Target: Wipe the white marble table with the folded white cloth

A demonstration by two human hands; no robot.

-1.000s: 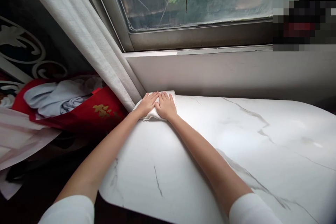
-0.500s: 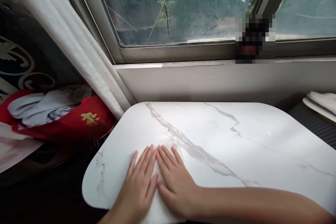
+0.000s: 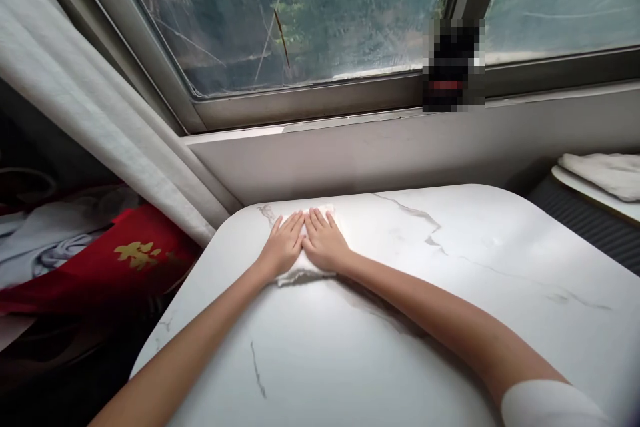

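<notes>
A white cloth (image 3: 306, 273) lies flat on the white marble-patterned table (image 3: 400, 267), near its far left edge. My left hand (image 3: 283, 245) presses down on the cloth's left part, palm down with fingers stretched out. Beside it my right hand (image 3: 324, 240) lies flat on the right part, fingers extended. Both hands touch near the thumbs and index fingers, and they cover most of the cloth. Its crumpled near edge shows below the wrists.
Behind the table run a low wall and a window (image 3: 280, 27); a pixelated patch covers part of its frame. A pale curtain (image 3: 115, 107) hangs at left, beside a red bag (image 3: 160, 240) with clothes. Folded white fabric (image 3: 605, 173) rests at right.
Both hands have slid the cloth away from me, from the table's near left part toward its far edge. My arms are now stretched out, and the view has tilted.
</notes>
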